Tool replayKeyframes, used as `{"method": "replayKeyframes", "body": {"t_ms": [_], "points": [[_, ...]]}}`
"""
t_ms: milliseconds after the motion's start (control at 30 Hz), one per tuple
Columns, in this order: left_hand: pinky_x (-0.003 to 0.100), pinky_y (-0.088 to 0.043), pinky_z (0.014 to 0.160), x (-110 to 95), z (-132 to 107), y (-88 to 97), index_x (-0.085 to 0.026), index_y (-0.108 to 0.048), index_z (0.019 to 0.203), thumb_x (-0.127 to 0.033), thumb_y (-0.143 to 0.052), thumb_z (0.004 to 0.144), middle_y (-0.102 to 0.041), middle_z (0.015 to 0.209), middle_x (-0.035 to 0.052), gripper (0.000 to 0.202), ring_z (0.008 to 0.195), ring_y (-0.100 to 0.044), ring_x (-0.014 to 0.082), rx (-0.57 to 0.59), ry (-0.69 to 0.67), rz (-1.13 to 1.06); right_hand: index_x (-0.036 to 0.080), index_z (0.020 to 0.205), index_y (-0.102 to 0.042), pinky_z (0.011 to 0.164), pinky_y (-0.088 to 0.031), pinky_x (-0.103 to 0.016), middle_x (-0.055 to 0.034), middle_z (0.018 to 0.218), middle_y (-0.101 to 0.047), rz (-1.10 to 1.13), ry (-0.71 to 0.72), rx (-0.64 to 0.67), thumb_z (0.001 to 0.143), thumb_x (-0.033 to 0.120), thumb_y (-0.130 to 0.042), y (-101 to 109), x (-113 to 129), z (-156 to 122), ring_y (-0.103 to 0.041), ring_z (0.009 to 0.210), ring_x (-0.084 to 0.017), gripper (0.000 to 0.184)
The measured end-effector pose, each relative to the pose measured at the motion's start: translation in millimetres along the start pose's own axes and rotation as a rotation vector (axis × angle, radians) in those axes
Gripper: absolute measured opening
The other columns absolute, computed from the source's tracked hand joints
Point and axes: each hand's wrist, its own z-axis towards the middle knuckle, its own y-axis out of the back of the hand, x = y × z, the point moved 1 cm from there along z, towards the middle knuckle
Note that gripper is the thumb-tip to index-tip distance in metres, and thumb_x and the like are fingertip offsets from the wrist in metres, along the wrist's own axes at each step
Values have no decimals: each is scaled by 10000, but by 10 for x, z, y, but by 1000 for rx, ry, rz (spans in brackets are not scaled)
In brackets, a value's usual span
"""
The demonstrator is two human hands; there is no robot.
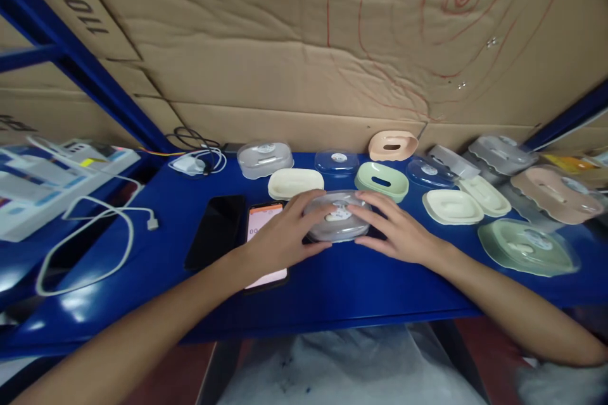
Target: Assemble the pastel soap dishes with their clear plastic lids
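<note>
Warehouse packing bench: blue steel racking (71, 57), cardboard backing (266, 44), rows of plastic soap boxes (475, 196).

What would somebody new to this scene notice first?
Two bare hands, left hand and right hand, press from either side on a clear domed plastic lid at the middle of the glossy blue metal shelf. Pastel oval plastic soap dishes crowd the back and right. A lit smartphone with an orange case lies partly under the left hand.

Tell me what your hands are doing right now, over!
Left hand and right hand press on the clear-lidded box. Box sits flat on blue shelf. Lit phone partly under left hand.
</note>
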Motion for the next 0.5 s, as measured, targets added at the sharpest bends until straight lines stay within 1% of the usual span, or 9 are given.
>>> {"method": "replayKeyframes", "body": {"t_ms": [67,167,233,300,400,500], "points": [[572,-486,1215,167,42,129,-281,-505,1480,-353,-769,966,-450,1577,157,582,1481,-496,357,-86,5,63,290,1722,-237,1209,-483,-599,-193,1613,-475,6,-28,-31,1059,375,-643,40,28,10,-467,1522,-365,782],[596,-492,1192,559,85,365,-247,-551,1417,-443,-751,971,-480,1533,166,527,1431,-541,367,-239,15,157,276,1708,-278,1235,-464,-585,-190,1643,-453,9,-52,-24,1058,348,-643,61,39,0,-455,1539,-355,749],[590,-486,1192,851,75,507,-237,-555,1411,-483,-753,954,-493,1494,164,556,1429,-533,366,-306,91,211,260,1683,-341,1227,-478,-576,-186,1642,-463,15,-61,11,1062,345,-635,32,19,-20,-475,1528,-348,692],[594,-461,1211,1097,37,611,-228,-568,1409,-548,-744,943,-491,1467,161,592,1427,-524,368,-354,173,257,238,1648,-406,1206,-503,-569,-186,1632,-483,24,-62,54,1070,348,-620,-21,-13,-42,-506,1504,-342,626],[585,-444,1227,1327,-27,683,-205,-595,1390,-676,-710,935,-458,1467,141,665,1410,-527,356,-380,247,283,201,1602,-472,1184,-526,-559,-189,1622,-500,35,-49,110,1083,351,-593,-94,-50,-63,-532,1482,-336,553],[580,-429,1244,1434,-55,689,-189,-566,1419,-768,-637,947,-458,1505,106,750,1430,-513,338,-372,279,274,188,1589,-485,1181,-526,-562,-191,1623,-502,41,-47,138,1092,348,-574,-123,-60,-70,-527,1484,-335,530]]}}
